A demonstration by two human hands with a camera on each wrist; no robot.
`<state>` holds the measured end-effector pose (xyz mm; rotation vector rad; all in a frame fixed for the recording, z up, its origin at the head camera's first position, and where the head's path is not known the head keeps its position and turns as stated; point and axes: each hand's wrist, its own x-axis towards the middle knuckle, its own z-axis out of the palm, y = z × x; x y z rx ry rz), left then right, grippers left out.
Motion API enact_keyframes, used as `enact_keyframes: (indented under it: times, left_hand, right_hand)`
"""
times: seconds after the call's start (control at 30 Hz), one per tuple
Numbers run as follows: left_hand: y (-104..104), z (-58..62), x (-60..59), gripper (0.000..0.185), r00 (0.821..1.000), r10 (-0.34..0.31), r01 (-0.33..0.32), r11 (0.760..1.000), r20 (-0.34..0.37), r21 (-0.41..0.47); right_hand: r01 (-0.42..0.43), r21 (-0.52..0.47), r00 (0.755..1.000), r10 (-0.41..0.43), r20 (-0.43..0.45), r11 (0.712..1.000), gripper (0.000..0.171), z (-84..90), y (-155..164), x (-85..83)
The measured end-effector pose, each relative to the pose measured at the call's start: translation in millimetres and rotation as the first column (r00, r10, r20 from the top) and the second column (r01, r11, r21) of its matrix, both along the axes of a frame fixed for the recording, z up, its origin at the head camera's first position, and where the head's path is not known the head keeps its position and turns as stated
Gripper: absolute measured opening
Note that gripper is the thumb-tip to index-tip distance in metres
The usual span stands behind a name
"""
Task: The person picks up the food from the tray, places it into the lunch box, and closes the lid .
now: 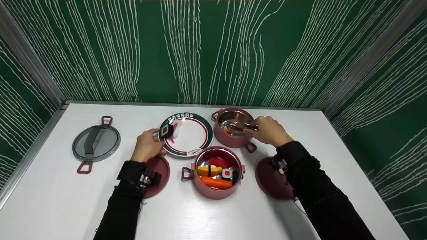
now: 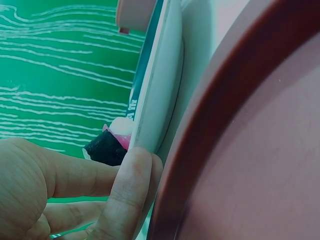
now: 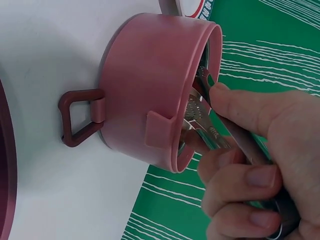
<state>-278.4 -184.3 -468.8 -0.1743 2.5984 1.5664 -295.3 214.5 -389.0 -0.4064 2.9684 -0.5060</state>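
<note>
My left hand [image 1: 146, 145] pinches the left rim of a white plate [image 1: 191, 135] with a dark green and red border. A black-wrapped toy sushi roll [image 1: 165, 131] sits by the fingers at that rim, and a pink-and-white toy piece [image 1: 176, 130] lies beside it. My right hand [image 1: 268, 130] grips metal tongs [image 3: 245, 137] with perforated ends. The ends of the tongs reach into the back pink pot [image 1: 232, 141], where a bit of orange food shows; what lies between them is hard to tell.
A front pink pot [image 1: 215, 194] holds an orange sausage-like piece [image 1: 215, 183], a yellow piece [image 1: 208, 171], a sushi roll [image 1: 227, 173] and something red. Dark red lids [image 1: 161, 180] lie under both forearms. A glass lid [image 1: 111, 141] with two handles lies far left.
</note>
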Motion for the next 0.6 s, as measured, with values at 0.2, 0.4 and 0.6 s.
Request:
enact_keyframes:
  times: [0.2,0.4,0.6]
  left_hand:
    - [0.1,0.9,0.4,0.065,1.000,-0.007,0.007,1.000,-0.007,-0.002]
    - [-0.2,0.5,-0.6,0.066,1.000,-0.005,0.005,1.000,0.008,0.016]
    - [-0.5,0.1,-1.0,0.067,1.000,-0.007,0.006,0.999,0.019,0.035]
  right_hand:
    - [-0.011,-0.023,1.000,0.011,0.025,1.000,0.029,4.6,-1.5,2.7]
    - [-0.012,-0.040,0.999,0.014,0.030,0.999,0.031,7.0,-4.9,0.7]
    - [-0.002,-0.047,1.000,0.002,0.001,0.999,0.032,13.6,-11.6,1.8]
